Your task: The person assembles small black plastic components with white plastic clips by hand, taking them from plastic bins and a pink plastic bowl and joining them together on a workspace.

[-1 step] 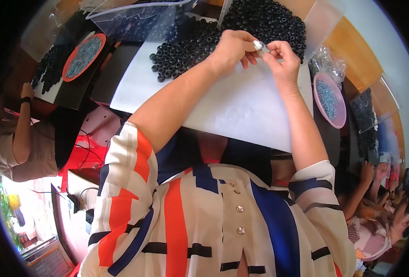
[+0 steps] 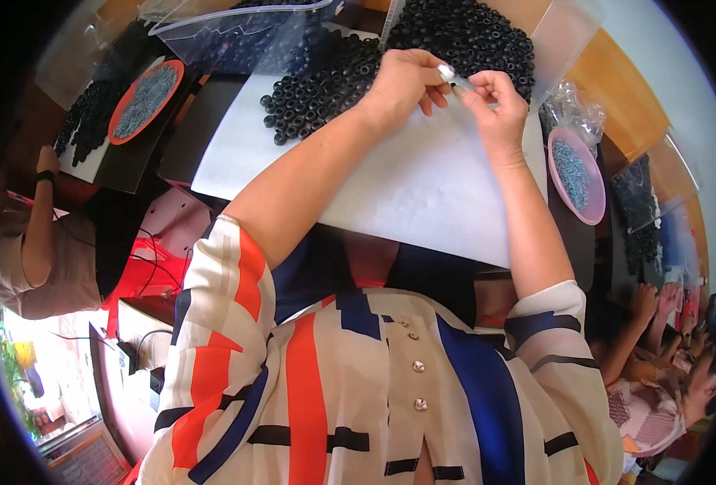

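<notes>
Both hands meet over the far part of the white board (image 2: 390, 186), close to the heaps of black ring-shaped parts (image 2: 317, 101). My left hand (image 2: 405, 85) is closed in a pinch, with a small white piece (image 2: 447, 73) at its thumb and fingertips. Facing it, my right hand (image 2: 497, 105) is closed too, thumb and forefinger pressed together right beside the white piece. A tiny pale, shiny bit shows between the two sets of fingertips. What the right fingers hold is too small to make out.
More black rings (image 2: 463, 40) lie behind my hands between clear plastic walls. A pink basin (image 2: 596, 194) of small blue-grey pieces stands at right, by a crumpled clear bag (image 2: 580, 113). An orange basin (image 2: 114, 129) is at left. Other people sit on both sides.
The fingertips have shifted slightly, and more of the white piece and the shiny bit shows between them. Both arms stay nearly in place.
</notes>
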`<state>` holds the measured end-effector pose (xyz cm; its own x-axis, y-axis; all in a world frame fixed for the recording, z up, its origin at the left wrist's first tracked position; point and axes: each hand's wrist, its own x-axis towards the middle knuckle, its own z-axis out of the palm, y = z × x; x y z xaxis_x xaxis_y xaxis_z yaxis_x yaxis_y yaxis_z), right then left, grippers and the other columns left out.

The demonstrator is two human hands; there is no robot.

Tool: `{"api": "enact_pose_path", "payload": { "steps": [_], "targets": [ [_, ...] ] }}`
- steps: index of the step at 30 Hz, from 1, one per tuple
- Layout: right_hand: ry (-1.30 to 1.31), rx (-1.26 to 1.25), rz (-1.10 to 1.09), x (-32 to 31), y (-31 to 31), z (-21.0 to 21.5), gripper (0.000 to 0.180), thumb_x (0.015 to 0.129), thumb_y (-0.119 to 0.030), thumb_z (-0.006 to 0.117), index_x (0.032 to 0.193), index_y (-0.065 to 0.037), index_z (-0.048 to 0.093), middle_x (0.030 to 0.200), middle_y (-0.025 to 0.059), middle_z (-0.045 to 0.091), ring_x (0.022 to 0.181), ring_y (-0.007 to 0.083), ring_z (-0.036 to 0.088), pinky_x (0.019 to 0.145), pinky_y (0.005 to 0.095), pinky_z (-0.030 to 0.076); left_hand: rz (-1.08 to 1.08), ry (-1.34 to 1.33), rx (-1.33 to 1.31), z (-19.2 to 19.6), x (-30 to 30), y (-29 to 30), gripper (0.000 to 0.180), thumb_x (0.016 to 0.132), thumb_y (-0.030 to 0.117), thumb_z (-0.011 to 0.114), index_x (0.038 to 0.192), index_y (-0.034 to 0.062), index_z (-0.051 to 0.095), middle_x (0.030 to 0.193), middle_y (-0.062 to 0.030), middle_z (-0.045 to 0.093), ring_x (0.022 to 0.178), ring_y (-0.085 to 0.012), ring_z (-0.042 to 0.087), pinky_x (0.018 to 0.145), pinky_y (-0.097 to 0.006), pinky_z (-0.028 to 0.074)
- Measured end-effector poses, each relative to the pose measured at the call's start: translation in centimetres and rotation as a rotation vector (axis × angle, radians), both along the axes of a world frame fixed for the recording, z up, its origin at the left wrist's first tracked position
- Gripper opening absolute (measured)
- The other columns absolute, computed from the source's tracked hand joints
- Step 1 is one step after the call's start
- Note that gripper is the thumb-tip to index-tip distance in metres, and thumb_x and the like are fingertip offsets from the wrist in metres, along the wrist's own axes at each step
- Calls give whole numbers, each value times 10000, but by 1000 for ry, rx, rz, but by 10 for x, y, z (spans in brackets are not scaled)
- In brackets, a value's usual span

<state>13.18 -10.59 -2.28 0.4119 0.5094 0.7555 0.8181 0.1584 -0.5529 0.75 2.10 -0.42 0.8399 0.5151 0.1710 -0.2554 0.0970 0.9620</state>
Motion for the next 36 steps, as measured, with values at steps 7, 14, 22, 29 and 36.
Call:
{"api": "enact_pose_path", "payload": {
  "steps": [7, 14, 22, 29, 36],
  "targets": [
    [53, 142, -147, 20, -1, 6, 106, 799, -57, 729, 854, -38, 639, 716, 15, 651, 638, 86, 583, 608, 227, 474, 145, -42, -16, 7, -1, 7, 178, 922, 86, 580, 984, -75, 623, 805, -133, 642, 649, -193, 637, 489, -273, 472],
    [167, 246, -109, 16, -17, 28, 103, 822, -31, 719, 896, -20, 648, 758, -10, 642, 680, 50, 557, 630, 204, 461, 166, -42, -102, 6, 1, 6, 177, 922, 91, 584, 982, -73, 615, 795, -123, 635, 627, -193, 620, 488, -279, 466],
    [334, 205, -5, -35, -41, 88, 97, 816, -14, 710, 898, -16, 656, 784, -28, 620, 721, 35, 534, 664, 191, 442, 243, -12, -151, 9, -12, 9, 162, 914, 87, 585, 970, -63, 607, 775, -108, 630, 607, -186, 613, 482, -271, 447],
    [-258, -616, -206, 13, -6, 52, 118, 811, -43, 641, 923, -49, 677, 839, 51, 652, 767, 210, 640, 693, 301, 485, 216, 32, -200, 16, -11, 4, 160, 910, 89, 594, 964, -61, 610, 768, -106, 627, 602, -180, 606, 483, -266, 445],
    [-502, -818, -290, 31, 27, 22, 166, 796, -69, 613, 934, -73, 705, 945, 81, 661, 846, 311, 646, 725, 427, 497, 216, 58, -224, 15, -15, 8, 163, 905, 84, 604, 971, -65, 618, 765, -103, 627, 596, -172, 602, 480, -254, 447]
  ]
}}
